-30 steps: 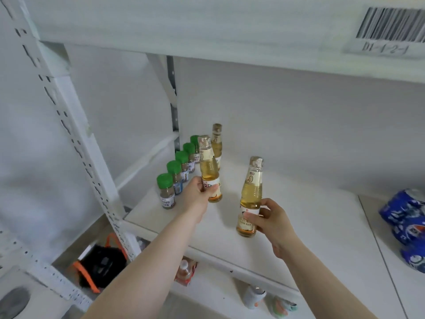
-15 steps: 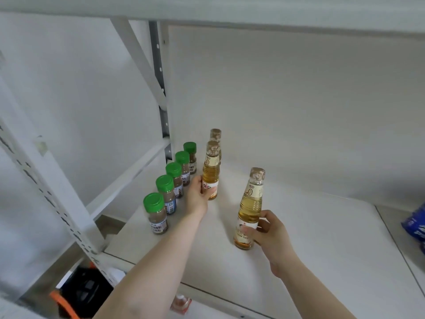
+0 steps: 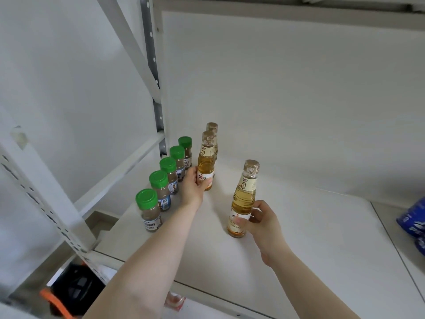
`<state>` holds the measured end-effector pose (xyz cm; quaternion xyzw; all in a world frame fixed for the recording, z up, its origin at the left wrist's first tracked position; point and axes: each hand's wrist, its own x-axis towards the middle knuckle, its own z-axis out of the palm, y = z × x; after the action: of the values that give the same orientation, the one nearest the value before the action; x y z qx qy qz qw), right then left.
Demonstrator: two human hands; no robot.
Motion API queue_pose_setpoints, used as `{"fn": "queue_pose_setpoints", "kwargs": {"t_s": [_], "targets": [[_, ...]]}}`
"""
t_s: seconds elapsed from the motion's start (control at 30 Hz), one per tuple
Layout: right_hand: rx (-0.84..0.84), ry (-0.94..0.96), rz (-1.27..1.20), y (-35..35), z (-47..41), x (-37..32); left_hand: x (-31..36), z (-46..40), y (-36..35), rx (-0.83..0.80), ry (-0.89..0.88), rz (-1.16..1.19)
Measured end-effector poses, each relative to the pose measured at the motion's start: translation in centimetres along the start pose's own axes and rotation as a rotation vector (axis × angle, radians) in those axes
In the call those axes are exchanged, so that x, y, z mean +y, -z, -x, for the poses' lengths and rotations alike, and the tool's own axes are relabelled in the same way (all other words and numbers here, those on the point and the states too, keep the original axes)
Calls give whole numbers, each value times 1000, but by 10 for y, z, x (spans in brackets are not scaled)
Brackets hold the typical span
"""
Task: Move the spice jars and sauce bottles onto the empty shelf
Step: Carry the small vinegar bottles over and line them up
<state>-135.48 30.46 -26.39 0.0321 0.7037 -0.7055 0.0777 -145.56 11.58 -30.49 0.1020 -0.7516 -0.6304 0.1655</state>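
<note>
Several green-capped spice jars (image 3: 148, 209) stand in a row along the left side of the white shelf (image 3: 299, 238). My left hand (image 3: 195, 185) grips an amber sauce bottle (image 3: 207, 157) standing on the shelf, right in front of another sauce bottle (image 3: 212, 128) that is mostly hidden behind it. My right hand (image 3: 259, 221) grips the lower part of a third amber sauce bottle (image 3: 245, 194), upright on the shelf further right and nearer to me.
A white perforated upright (image 3: 41, 199) and diagonal brace frame the shelf's left side. Blue packages (image 3: 414, 217) lie at the right edge. Below the shelf sit a black and orange bag (image 3: 69, 293) and a small bottle (image 3: 174, 300).
The view has tilted and moved closer. Both hands have kept their grip on their bottles; the left one's bottle now stands tight against the rear bottle, and the right one's bottle stays put.
</note>
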Motion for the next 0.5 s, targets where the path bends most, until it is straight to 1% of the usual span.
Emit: {"fn": "queue_pose_setpoints", "kwargs": {"t_s": [0.07, 0.17, 0.27, 0.4, 0.5], "targets": [[-2, 7, -1, -2, -1, 1, 1, 3, 1, -9, 3, 3], [-10, 24, -2, -7, -4, 3, 3, 17, 5, -36, 32, 86], [-18, 41, 6, -20, -8, 4, 12, 43, 15, 27, 109, 67], [-32, 81, 63, -47, -20, 5, 20, 82, 35, 81, 153, 89], [-27, 106, 98, -66, -31, 9, 22, 114, 44, 134, 199, 178]]}}
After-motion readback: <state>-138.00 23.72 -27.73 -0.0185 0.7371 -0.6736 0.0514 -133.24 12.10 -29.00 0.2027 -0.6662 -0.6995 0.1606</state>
